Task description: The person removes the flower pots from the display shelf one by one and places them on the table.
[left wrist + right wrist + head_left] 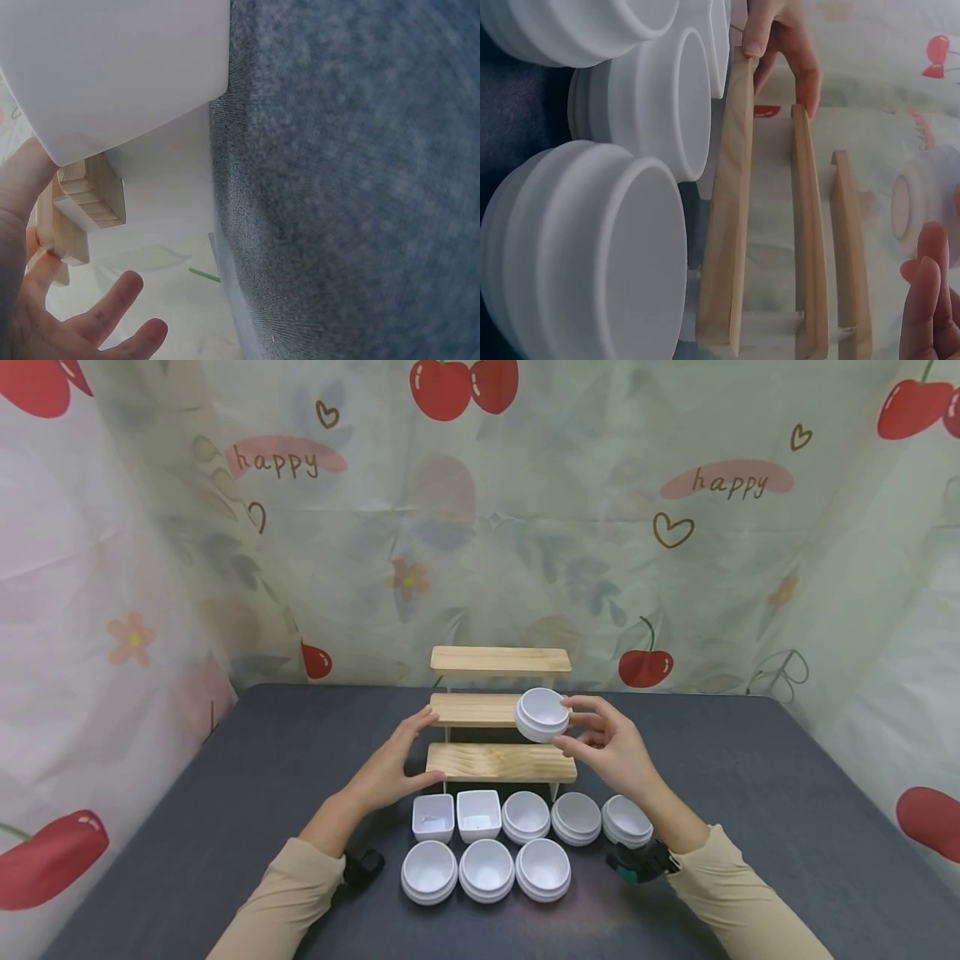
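My right hand (615,747) pinches a round white bowl (542,714) with a stepped rim, thumb low and fingertips at its right side. The bowl is raised in front of the right part of the middle board (472,710) of a three-tier wooden display stand. At the stand's left end is my left hand (390,768); its thumb touches the lowest board (498,763) and a fingertip touches the middle one. Its other fingers spread loosely in the left wrist view. In the right wrist view the held bowl (922,199) shows its underside.
Before the stand, two square white bowls (433,818) and several round white bowls (487,871) stand in two rows on the dark tabletop (225,827). The top board (500,660) stands close to the printed cloth backdrop (495,568).
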The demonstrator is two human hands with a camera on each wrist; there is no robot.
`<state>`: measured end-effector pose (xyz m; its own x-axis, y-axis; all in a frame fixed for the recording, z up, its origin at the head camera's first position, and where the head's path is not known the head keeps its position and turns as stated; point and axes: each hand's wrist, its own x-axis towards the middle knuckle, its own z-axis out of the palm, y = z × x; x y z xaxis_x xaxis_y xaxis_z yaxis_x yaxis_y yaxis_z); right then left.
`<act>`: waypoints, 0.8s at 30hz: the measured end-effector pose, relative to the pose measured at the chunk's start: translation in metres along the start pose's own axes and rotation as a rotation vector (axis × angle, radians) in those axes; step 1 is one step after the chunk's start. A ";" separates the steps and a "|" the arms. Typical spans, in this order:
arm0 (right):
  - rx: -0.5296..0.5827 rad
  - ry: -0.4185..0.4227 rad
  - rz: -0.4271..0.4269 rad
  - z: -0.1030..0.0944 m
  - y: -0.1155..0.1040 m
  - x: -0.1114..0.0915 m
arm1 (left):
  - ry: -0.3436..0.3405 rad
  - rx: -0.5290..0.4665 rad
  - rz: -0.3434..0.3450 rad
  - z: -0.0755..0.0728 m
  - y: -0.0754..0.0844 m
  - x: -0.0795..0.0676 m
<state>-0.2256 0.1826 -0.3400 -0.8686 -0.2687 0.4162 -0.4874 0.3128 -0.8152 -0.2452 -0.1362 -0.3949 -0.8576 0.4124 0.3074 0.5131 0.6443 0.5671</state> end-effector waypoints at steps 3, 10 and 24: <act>0.000 -0.008 -0.007 -0.004 0.002 -0.003 | 0.000 -0.002 -0.002 0.000 0.000 0.000; -0.007 -0.034 -0.017 -0.010 0.007 -0.011 | 0.001 -0.001 -0.004 0.000 0.001 0.001; -0.008 -0.110 -0.032 -0.021 0.016 -0.030 | 0.000 -0.007 -0.006 0.001 0.000 0.001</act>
<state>-0.2095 0.2145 -0.3571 -0.8377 -0.3768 0.3955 -0.5163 0.3098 -0.7984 -0.2461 -0.1358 -0.3953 -0.8605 0.4090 0.3038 0.5080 0.6422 0.5741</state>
